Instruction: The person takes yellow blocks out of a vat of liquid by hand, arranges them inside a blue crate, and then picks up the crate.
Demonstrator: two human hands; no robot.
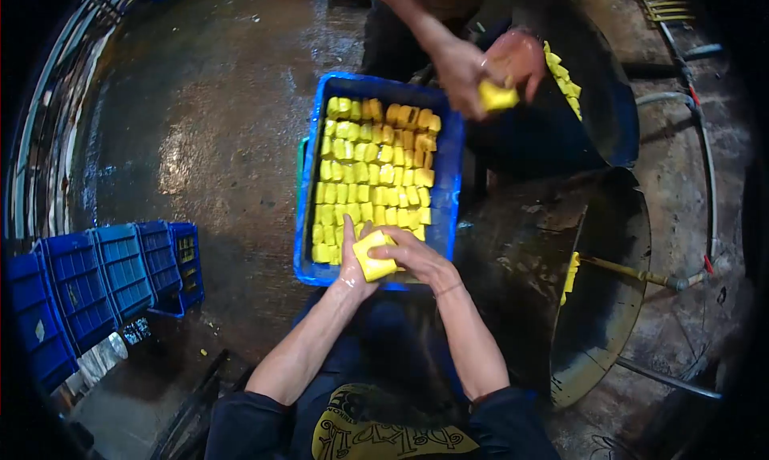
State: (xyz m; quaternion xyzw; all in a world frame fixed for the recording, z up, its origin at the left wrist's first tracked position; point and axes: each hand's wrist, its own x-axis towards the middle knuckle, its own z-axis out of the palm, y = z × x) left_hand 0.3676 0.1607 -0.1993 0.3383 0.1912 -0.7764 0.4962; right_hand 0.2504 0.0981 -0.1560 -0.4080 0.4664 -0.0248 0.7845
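The yellow block (373, 268) is up in front of the person, held between both hands just above the near end of a blue crate (450, 179). It's a bright lemon yellow, plump and roughly squared off, with rounded corners and a smooth face that catches the light as if damp. It sits at a slight tilt, and part of it is hidden behind fingers.

The left hand (349, 256) is spread, fingers stretched nearly straight toward the far end of the crate, with the block lying against its palm. The right hand (416, 258) comes in from the other side, its thumb and fingers pinching the block's edge.

Below them, smaller-looking yellow pieces (372, 173) stand in close rows inside the crate, most of them the same vivid yellow, though those in the far right corner look more orange-brown. Across the crate, a co-worker's hands (460, 75) are blurred around another yellow lump (498, 98). Off to the right, a strip of yellow (570, 277) shows by a big round pan (613, 316).
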